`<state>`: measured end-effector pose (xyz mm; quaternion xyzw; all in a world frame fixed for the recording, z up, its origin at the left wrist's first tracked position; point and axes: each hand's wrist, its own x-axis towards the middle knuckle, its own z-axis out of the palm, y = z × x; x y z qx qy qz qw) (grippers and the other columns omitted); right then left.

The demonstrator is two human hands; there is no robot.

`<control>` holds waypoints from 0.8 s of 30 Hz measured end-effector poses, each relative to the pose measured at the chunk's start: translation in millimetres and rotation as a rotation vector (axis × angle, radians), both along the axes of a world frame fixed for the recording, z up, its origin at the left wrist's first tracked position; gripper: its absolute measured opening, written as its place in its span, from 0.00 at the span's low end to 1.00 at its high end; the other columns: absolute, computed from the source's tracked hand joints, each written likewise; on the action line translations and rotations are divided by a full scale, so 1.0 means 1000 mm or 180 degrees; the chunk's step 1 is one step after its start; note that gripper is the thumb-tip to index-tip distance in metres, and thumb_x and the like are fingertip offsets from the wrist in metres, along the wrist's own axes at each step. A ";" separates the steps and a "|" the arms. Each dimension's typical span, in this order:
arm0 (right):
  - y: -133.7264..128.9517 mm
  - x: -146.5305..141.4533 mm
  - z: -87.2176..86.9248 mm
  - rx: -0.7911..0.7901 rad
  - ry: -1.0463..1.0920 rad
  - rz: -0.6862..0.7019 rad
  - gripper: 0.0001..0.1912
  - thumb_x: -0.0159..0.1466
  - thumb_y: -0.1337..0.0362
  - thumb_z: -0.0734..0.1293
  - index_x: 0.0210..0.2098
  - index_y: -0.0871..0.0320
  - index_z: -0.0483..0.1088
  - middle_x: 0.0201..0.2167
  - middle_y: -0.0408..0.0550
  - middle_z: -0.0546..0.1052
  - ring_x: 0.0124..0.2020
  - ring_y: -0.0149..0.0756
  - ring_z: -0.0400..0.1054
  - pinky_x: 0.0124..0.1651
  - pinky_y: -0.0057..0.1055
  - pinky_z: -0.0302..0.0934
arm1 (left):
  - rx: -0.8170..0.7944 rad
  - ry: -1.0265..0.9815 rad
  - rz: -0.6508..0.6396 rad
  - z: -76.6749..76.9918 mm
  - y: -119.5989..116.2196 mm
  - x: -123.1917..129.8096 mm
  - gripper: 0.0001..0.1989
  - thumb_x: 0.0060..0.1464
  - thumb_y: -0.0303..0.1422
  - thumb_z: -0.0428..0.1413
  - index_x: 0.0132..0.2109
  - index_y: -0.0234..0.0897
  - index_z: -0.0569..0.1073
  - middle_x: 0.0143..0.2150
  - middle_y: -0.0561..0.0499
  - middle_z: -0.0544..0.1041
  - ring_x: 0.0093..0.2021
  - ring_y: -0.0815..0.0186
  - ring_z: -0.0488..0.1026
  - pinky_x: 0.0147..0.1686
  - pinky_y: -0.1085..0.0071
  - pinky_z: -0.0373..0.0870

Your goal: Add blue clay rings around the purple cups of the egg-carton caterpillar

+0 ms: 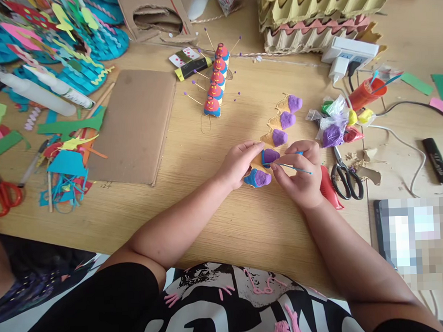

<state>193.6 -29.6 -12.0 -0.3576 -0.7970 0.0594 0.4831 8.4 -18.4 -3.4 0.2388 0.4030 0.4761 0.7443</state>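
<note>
Left hand (240, 163) is pinching carton strip (280, 137) (likely light, crushable, best rim-held) toward table's (194, 206) front edge; right hand (301, 174) is gripping blue stick (305, 171).

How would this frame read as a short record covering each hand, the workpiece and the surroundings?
Left hand: holding the egg-carton strip
Right hand: holding a thin blue stick, tip at the second-nearest cup
Workpiece: five cups with purple covering; blue on the nearest two
Beyond: red-and-blue strip, stacked egg trays
Left side: cardboard sheet
Right side: black-handled scissors
</note>
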 end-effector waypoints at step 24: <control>0.000 0.001 0.000 -0.0214 0.0186 0.0222 0.06 0.70 0.64 0.76 0.43 0.48 0.77 0.45 0.47 0.74 0.47 0.44 0.75 0.49 0.47 0.71 | 0.0071 0.0119 0.0082 -0.001 -0.002 0.001 0.13 0.59 0.39 0.71 0.33 0.35 0.81 0.30 0.53 0.84 0.29 0.71 0.78 0.32 0.75 0.71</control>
